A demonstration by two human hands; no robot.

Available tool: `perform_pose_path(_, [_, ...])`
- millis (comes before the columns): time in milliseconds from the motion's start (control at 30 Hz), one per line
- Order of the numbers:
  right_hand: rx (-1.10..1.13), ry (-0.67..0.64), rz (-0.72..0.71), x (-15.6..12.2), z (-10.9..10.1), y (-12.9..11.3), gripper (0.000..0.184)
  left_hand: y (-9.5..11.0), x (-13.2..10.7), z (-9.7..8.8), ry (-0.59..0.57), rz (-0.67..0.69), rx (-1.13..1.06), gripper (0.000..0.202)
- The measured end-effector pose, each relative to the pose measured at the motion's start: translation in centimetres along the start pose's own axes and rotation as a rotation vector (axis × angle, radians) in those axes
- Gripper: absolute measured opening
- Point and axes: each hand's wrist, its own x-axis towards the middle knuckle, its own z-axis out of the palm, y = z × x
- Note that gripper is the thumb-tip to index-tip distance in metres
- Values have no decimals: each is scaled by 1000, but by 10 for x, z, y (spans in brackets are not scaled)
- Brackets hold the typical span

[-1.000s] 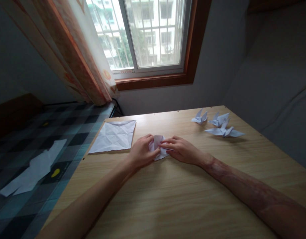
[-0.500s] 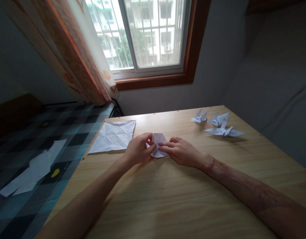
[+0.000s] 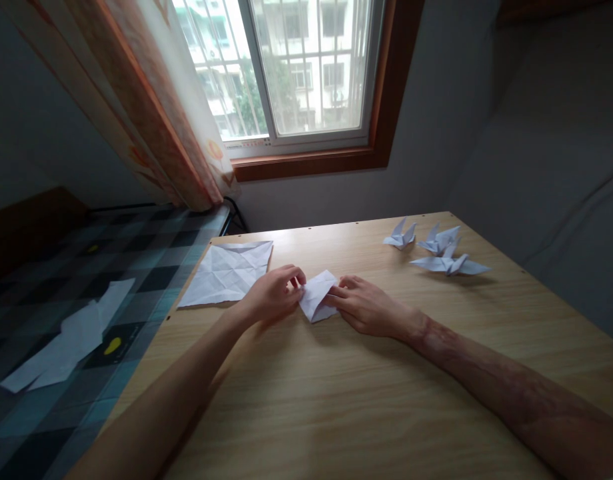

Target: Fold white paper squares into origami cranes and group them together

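A small folded piece of white paper (image 3: pixel 316 295) lies on the wooden table (image 3: pixel 366 400) between my two hands. My left hand (image 3: pixel 273 294) pinches its left edge with curled fingers. My right hand (image 3: pixel 367 306) rests on the table at the paper's right side, fingertips pressing its right edge. A creased, unfolded white square sheet (image 3: pixel 229 273) lies flat just left of my left hand, near the table's left edge.
Three folded white paper cranes (image 3: pixel 439 251) stand at the table's far right. Left of the table is a bed with a checked cover (image 3: pixel 61 313) and loose white paper scraps (image 3: pixel 61 343). A curtain (image 3: pixel 151 113) and a window (image 3: pixel 296 67) are behind.
The folded paper has been opened out into a flatter diamond shape. My left hand has shifted slightly left and up along its edge; my right hand stayed nearly in place.
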Motion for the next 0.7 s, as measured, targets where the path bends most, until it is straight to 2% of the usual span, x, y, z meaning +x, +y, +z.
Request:
perform_pose_path(133, [-6,-10,2,-2,1,1,61,-12,1,13,29,66,-40,13])
perform_pose_path(300, [-24,10,-3,-4,3,2,68,-14,1,20,47,102,-111,18])
perform_pose_path(433, [-35,18,-22,-3,3,1,74,-7,2,15,25,88,-126,23])
perform_pose_path(567, [-71,-8,-39,-3,4,0,78,4,4,3,21,5,-94,37])
perform_pose_path(633, [-89,-20,-43,-3,5,0,78,9,3,-3,-7,-18,-113,32])
perform_pose_path(700, [-103,-28,-47,-3,5,0,77,10,2,-8,-89,11,-163,23])
